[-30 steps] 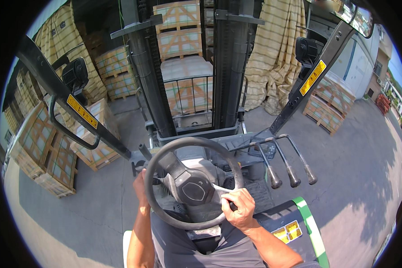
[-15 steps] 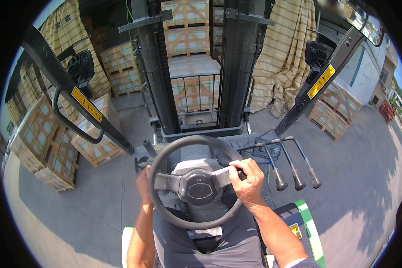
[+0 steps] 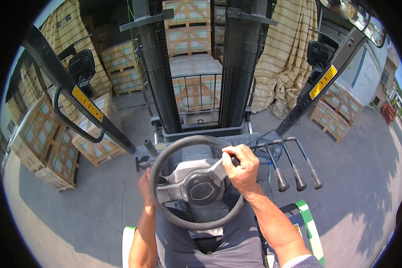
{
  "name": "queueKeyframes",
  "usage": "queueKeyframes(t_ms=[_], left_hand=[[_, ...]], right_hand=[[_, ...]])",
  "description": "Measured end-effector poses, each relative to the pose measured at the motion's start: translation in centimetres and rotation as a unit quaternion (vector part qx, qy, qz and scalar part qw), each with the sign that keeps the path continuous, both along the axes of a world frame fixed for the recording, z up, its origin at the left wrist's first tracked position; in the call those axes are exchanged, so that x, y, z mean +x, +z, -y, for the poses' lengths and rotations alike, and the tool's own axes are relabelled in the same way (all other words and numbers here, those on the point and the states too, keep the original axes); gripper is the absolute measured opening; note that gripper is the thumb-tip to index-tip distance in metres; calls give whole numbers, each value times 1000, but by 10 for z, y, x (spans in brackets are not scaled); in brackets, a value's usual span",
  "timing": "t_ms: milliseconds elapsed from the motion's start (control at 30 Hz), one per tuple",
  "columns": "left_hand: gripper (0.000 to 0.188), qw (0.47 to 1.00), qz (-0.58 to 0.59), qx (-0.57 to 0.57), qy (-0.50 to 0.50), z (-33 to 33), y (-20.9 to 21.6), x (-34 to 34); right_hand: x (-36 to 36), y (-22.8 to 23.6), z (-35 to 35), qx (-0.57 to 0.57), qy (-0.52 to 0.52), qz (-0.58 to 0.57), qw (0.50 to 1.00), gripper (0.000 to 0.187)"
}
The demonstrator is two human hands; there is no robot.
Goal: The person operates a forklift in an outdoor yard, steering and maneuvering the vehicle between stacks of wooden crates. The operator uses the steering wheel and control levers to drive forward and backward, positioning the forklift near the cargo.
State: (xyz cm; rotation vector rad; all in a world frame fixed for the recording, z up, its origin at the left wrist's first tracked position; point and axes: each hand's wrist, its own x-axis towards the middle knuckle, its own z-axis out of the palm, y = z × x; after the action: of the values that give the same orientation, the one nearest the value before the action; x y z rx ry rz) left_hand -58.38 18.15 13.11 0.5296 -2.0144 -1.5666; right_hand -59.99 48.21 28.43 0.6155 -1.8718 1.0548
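Observation:
My right hand (image 3: pixel 243 172) is closed around the dark knob (image 3: pixel 235 160) on the upper right of the black steering wheel (image 3: pixel 196 226). The wheel's right spoke tilts upward and its left spoke slightly downward. Just outside the left rim is my left hand (image 3: pixel 145 185), close to a small grey lever (image 3: pixel 144 163) beside the column. The rim covers part of that hand and its fingers are mostly hidden, so I cannot tell whether it grips anything. To the right of my right hand stand three bent levers with dark grips (image 3: pixel 300 182), untouched.
Ahead rises the forklift mast (image 3: pixel 158 76), with stacked wooden crates (image 3: pixel 195 91) seen through it. More crates stand at the left (image 3: pixel 47 147) and right (image 3: pixel 337 111). Striped curtains (image 3: pixel 279 58) hang on both sides. Black cab posts (image 3: pixel 315 89) frame the view.
The steering wheel has turned a little counterclockwise. My right hand has moved up and slightly left with the knob. The left hand has stayed almost in place.

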Motion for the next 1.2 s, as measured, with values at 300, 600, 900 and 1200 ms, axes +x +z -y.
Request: queueKeyframes(t_ms=[300, 600, 900, 1200], left_hand=[[8, 991, -130, -27, -5, -26, -41, 32], [11, 985, -162, -61, -1, -26, -48, 34], [10, 987, -160, 10, 2, -30, -37, 42], [41, 992, -111, 8, 53, -11, -62, 36]], right_hand=[[-14, -2, -11, -1, 21, -13, 1000, 12], [-7, -12, -20, -6, 7, -3, 1000, 12], [5, -14, -8, -18, -10, 21, 1000, 11], [15, -17, 4, -31, -11, 50, 998, 12]])
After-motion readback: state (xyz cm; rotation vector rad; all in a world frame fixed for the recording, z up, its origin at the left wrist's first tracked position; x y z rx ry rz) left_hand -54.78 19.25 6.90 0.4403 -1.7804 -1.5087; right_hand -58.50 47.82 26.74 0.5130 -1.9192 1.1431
